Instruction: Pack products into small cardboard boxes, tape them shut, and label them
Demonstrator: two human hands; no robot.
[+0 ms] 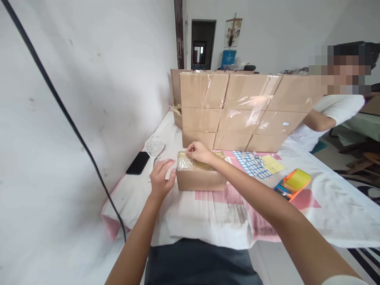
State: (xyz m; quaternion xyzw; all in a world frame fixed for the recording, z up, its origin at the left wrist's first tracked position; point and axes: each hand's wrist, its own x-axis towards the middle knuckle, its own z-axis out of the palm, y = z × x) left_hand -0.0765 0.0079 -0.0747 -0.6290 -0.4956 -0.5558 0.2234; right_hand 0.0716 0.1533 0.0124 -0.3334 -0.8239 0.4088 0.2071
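A small cardboard box (202, 181) stands in front of me on the cloth-covered table, with shiny clear tape (185, 163) across the left part of its top. Over that top, my right hand (198, 152) has its fingers pinched together near the far left edge; whatever lies between the fingertips is too small to make out. My left hand (162, 177) is just left of the box, fingers apart and curved, holding nothing. Its fingertips come close to the box's left side.
Stacked taped boxes (237, 111) form a wall behind. Left lie a black phone (138, 163) and a white fly swatter (154, 148). Right are a sheet of blue-edged labels (252, 164), yellow paper (273, 164) and an orange tape dispenser (292, 185). Another person (329, 114) is at right.
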